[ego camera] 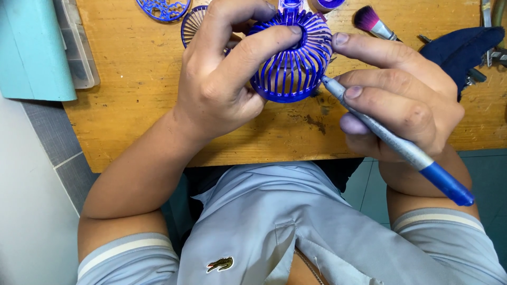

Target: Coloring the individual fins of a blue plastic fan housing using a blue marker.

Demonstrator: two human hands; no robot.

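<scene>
Above the wooden worktop's [142, 105] near edge, the left hand [222, 79] clamps a blue ribbed cage [291, 58] while the right hand [401, 100], fingers pinched on a slanting pen-like tool [391, 140], touches its tip to the cage's right rim.

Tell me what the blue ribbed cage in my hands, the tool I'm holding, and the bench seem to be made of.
Blue ribbed cage: likely glossy translucent plastic or resin; thin ribs show highlights. Tool in the right hand: apparently matte grey metal shaft with a shiny blue end, probably plastic. Bench: bare wood, with visible grain, stains and scuffs. The left hand grips the cage.
</scene>
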